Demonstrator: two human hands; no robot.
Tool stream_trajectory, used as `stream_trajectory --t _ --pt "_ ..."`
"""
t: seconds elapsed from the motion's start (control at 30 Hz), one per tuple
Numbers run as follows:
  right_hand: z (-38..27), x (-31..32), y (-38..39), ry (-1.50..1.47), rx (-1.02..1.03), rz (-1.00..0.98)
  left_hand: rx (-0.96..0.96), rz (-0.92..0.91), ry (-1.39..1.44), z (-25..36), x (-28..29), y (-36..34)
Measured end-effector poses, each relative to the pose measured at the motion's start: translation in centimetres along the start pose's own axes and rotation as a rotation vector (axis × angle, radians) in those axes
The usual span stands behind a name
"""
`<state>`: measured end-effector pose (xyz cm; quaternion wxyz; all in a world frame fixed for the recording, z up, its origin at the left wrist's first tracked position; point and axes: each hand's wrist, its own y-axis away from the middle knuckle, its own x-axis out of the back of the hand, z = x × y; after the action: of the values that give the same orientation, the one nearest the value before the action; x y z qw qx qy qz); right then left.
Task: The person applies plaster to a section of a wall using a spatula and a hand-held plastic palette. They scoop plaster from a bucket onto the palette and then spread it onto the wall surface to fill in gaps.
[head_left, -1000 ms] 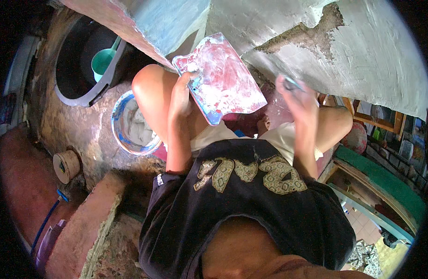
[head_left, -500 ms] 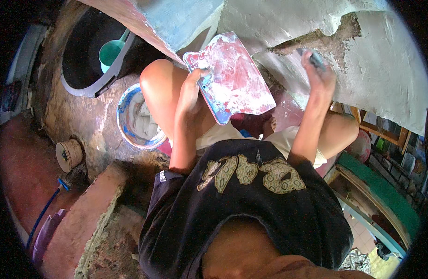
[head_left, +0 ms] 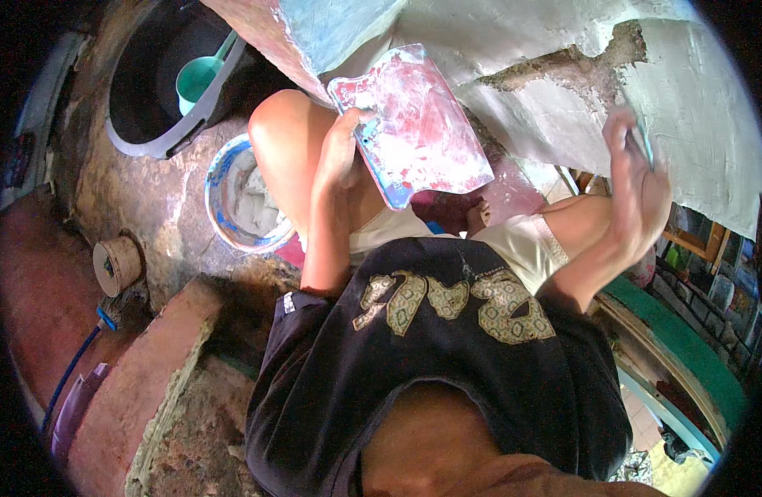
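Smeared board (head_left: 435,124): probably light, stiff, slippery; grip at edge.
Left fingers (head_left: 359,118) clasp its left edge; right fingers (head_left: 619,126) hold a blurred tool (head_left: 647,147).

- Tub (head_left: 149,149), black, grey-rimmed, well to the left of the left fingers (head_left: 363,115)
- Dipper (head_left: 200,84), green, inside the tub, at the side nearer the left fingers
- Container (head_left: 118,267), round, tan, left of and below the left fingers
- Brush (head_left: 106,318), blue-handled, dark-bristled, just below the container, well apart from the left fingers
- Ledge (head_left: 141,393), reddish, rough-edged, below and left of the left fingers
- Frame (head_left: 716,243), wooden, below and right of the right fingers (head_left: 619,126)
- Bench (head_left: 679,341), green-topped, below the right fingers, well apart
- Bundle (head_left: 679,446), black, farther below the right fingers, past the bench
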<state>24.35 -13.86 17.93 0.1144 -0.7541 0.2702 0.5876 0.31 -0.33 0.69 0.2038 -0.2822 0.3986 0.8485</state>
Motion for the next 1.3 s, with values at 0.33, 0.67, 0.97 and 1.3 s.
stream_trajectory --t 0.33,0.67,0.97,1.3 --pt "4.1 5.9 4.4 1.675 0.253 0.281 0.198 -0.137 0.087 0.9 -1.4 1.9" --pt "4.8 5.9 2.5 1.917 0.83 -0.843 0.173 -0.199 0.263 2.2 -3.5 4.6" --pt "0.1 11.0 6.5 1.958 0.521 -0.688 -0.025 -0.153 0.143 3.5 -4.6 6.2" --pt "-0.9 8.7 2.7 0.715 -0.245 -0.112 0.282 -0.086 -0.258 3.8 -6.8 4.7"
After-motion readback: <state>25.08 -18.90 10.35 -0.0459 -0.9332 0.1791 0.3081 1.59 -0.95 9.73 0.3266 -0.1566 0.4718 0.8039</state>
